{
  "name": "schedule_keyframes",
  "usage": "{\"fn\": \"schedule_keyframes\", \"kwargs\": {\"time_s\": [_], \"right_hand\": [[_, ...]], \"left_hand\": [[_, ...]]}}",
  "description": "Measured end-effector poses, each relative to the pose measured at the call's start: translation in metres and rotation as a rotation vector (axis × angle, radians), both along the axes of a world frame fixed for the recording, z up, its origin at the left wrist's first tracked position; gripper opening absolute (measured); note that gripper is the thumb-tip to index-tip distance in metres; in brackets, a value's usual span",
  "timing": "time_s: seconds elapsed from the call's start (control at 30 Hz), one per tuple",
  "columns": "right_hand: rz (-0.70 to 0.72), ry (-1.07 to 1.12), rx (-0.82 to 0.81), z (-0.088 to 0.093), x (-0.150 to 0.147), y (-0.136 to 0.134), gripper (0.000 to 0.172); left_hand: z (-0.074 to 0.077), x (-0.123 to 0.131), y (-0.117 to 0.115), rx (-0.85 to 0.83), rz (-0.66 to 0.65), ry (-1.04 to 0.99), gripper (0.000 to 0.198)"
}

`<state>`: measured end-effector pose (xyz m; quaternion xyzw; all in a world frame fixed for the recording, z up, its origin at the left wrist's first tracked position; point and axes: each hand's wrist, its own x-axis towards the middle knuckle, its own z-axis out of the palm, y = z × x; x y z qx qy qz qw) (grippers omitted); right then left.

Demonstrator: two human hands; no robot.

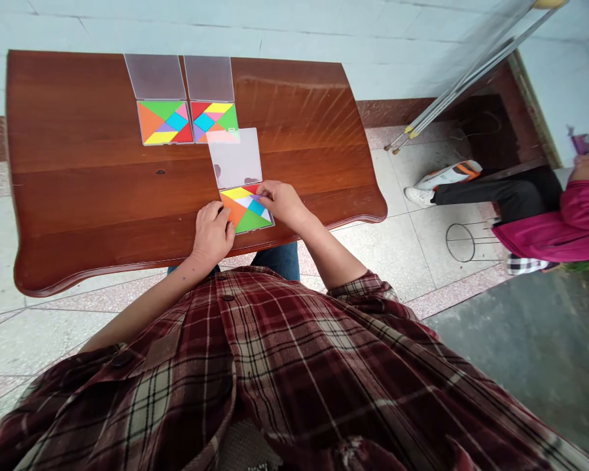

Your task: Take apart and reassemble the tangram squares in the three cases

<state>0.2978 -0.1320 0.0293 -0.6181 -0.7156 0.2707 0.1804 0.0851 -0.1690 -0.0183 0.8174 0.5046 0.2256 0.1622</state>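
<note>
Head view, person seated at the near edge of the desk [78,196].
- Tangram tray [249,214]: lies flat at the near edge, right of the middle. Its coloured pieces fill it; its clear lid [235,157] is hinged open toward the far edge.
- Left hand [213,232]: fingers loosely bent, not gripping, tips resting on the tray's left side at the orange piece [232,208].
- Right hand [282,201]: fingers curled down onto the purple piece [256,196] by the tray's far side. Cannot tell whether it is pinched or only pressed.
- Two more tangram trays [165,122] [214,121] sit side by side near the far edge, lids open.
- Another person's pink sleeve [559,226] shows beyond the desk's right edge.
</note>
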Motion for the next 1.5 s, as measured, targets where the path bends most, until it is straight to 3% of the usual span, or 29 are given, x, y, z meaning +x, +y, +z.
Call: {"fn": "schedule_keyframes", "kwargs": {"time_s": [0.37, 1.5], "right_hand": [[-0.037, -0.114, 0.017, 0.015, -0.009, -0.005, 0.006], [-0.079, -0.101, 0.088, 0.009, -0.005, -0.01, 0.009]], "left_hand": [[0.004, 0.001, -0.003, 0.001, 0.002, 0.012, 0.031], [0.003, 0.001, -0.004, 0.01, -0.004, -0.022, 0.032]]}}
